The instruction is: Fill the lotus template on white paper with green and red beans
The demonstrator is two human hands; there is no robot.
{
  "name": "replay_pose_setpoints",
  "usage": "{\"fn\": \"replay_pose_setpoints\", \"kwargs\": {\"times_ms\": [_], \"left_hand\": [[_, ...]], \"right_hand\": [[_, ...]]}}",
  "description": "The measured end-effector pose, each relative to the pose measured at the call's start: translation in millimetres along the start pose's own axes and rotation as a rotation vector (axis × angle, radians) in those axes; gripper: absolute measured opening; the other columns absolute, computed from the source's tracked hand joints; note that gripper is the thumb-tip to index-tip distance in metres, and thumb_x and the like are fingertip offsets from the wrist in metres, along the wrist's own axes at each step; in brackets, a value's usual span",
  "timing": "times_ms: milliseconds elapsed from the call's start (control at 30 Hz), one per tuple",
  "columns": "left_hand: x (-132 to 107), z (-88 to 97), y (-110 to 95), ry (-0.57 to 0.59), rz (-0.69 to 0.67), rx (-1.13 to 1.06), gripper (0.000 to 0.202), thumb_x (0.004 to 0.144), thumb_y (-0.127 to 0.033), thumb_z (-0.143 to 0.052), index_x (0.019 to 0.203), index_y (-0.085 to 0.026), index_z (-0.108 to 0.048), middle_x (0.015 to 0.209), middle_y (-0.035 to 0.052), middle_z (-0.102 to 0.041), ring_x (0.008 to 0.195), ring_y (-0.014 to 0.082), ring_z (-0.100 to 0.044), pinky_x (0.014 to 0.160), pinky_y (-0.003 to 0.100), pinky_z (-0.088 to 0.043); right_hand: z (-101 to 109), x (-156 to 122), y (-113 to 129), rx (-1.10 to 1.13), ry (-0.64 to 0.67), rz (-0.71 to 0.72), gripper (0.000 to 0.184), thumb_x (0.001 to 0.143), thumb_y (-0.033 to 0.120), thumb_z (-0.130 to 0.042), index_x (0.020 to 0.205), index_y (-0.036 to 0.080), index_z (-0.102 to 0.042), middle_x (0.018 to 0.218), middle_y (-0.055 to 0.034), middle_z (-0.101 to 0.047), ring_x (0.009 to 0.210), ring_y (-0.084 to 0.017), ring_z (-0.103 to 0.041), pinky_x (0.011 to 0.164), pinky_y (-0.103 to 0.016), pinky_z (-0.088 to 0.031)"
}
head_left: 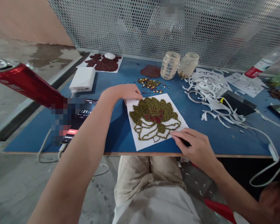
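A white sheet (pixel 140 141) lies on the blue table (pixel 112 130), bearing a lotus picture made of green and red beans (pixel 154 116). My left hand (pixel 122 92) rests curled on the sheet's far left corner, fingers pressed down. My right hand (pixel 193 144) sits at the sheet's near right edge, fingers pinched around a thin dark tool whose tip touches the bean outline. A small heap of loose mixed beans (pixel 150 84) lies just beyond the sheet.
Two glass jars (pixel 170 65) stand at the back by a dark red patch (pixel 150 71). Cut paper strips (pixel 207 88) and a black box (pixel 239 102) lie right. A phone (pixel 82 119), white power bank (pixel 83 79), red can (pixel 25 82) and another bean picture (pixel 104 63) sit left.
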State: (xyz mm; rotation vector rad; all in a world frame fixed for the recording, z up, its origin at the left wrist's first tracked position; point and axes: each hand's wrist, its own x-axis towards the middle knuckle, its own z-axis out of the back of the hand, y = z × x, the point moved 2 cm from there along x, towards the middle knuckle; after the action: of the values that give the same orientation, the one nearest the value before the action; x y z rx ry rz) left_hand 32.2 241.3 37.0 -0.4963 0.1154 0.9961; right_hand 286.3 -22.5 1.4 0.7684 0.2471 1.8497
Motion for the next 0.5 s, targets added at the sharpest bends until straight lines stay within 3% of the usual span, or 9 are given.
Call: {"fn": "replay_pose_setpoints", "kwargs": {"times_ms": [167, 267, 400, 500], "left_hand": [[-1.9, 0.2, -2.0, 0.016, -0.003, -0.028, 0.022, 0.072, -0.043, -0.063, 0.069, -0.025, -0.076, 0.075, 0.0040, -0.065, 0.069, 0.0194, -0.051, 0.064, 0.034, -0.034], [-3.4, 0.7, -3.8, 0.022, -0.004, -0.034, 0.021, 0.071, -0.042, -0.063, 0.066, -0.025, -0.074, 0.074, 0.0040, -0.064, 0.068, 0.0192, -0.050, 0.064, 0.034, -0.032], [-3.9, 1.2, -5.5, 0.028, -0.014, -0.032, 0.019, 0.070, -0.039, -0.062, 0.063, -0.024, -0.070, 0.073, 0.0036, -0.061, 0.067, 0.0186, -0.047, 0.064, 0.035, -0.031], [-2.3, 0.9, -4.7, 0.030, -0.021, -0.026, 0.019, 0.070, -0.040, -0.061, 0.061, -0.023, -0.065, 0.073, 0.0036, -0.060, 0.067, 0.0185, -0.047, 0.064, 0.035, -0.031]], "right_hand": [[-5.0, -0.9, -2.6, -0.091, 0.015, 0.058, 0.030, 0.103, 0.026, -0.060, 0.113, 0.044, -0.083, 0.091, -0.0043, -0.082, 0.080, -0.033, -0.080, 0.078, -0.052, -0.069], [-2.9, -0.4, -2.2, -0.032, -0.004, 0.024, 0.031, 0.104, 0.027, -0.059, 0.114, 0.047, -0.081, 0.095, -0.0028, -0.083, 0.083, -0.032, -0.081, 0.080, -0.051, -0.068], [12.7, 4.8, -0.3, 0.038, -0.068, -0.064, 0.026, 0.106, 0.033, -0.058, 0.115, 0.047, -0.078, 0.089, -0.0003, -0.079, 0.073, -0.028, -0.076, 0.068, -0.047, -0.064], [30.6, 26.3, -1.9, -0.032, -0.084, -0.052, 0.020, 0.106, 0.039, -0.060, 0.104, 0.043, -0.080, 0.080, -0.0001, -0.074, 0.063, -0.023, -0.067, 0.064, -0.043, -0.058]]}}
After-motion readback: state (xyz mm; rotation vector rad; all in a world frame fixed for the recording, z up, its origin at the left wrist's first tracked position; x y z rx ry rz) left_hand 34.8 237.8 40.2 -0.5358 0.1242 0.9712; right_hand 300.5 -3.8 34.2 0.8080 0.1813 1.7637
